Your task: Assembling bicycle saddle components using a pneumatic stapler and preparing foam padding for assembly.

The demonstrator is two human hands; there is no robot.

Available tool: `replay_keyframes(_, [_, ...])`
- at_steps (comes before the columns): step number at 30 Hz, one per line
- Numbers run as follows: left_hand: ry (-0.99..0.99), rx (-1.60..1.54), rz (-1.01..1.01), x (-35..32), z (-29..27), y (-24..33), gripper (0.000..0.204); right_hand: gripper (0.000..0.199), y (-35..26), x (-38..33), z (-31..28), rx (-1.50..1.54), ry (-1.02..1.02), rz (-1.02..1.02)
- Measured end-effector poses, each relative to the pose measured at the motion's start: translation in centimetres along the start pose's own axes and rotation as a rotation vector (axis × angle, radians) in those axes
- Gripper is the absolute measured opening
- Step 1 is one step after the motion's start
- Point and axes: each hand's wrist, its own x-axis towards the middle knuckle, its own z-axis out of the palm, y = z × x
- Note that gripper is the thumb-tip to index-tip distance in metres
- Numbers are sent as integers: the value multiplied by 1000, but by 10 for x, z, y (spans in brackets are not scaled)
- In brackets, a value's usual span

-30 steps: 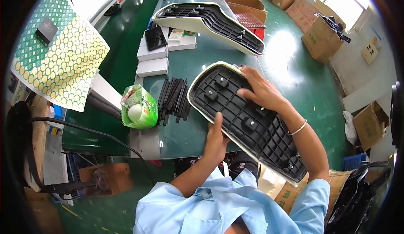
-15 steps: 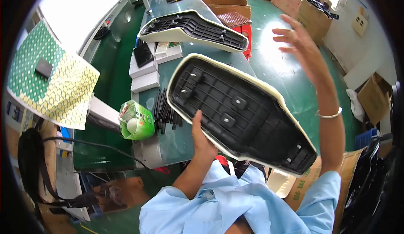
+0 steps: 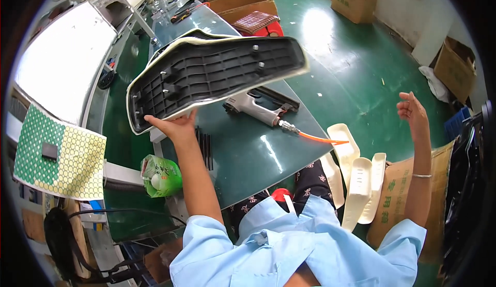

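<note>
A seat base [image 3: 217, 70], black ribbed plastic with metal studs and a cream foam rim, is held up over the bench by my left hand [image 3: 173, 127] at its near left edge. It looks like a motorcycle seat, underside toward me. A second seat [image 3: 199, 34] lies behind it, mostly hidden. Out to the right, away from the bench, my right hand [image 3: 412, 110] holds nothing, its fingers loosely bent and apart. Below the held seat, a grey air stapler [image 3: 256, 110] with an orange hose [image 3: 318, 138] lies on the bench.
Several cream foam pieces [image 3: 360, 183] stand by my right leg, beside a cardboard box [image 3: 395, 199]. A green bag [image 3: 163, 176] hangs at the bench's left edge near some black strips [image 3: 205, 150]. A red stool [image 3: 268, 29] stands beyond the bench.
My left hand has carried the seat up and left, toward the other seat, uncovering the stapler and foam pieces. My right hand has dropped lower and farther right.
</note>
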Motion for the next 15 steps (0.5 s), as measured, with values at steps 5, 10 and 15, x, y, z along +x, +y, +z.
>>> replay_keyframes(5, [167,16,-112,45,-22,-8,99,39,48,-28,-42,37,139,132])
replay_keyframes(10, [185,74,-112,64,-40,-30,109,37,95,-55,-60,47,211,261])
replay_keyframes(15, [295,79,-138,103,-56,0,114,36,143,-89,-53,64,175,418])
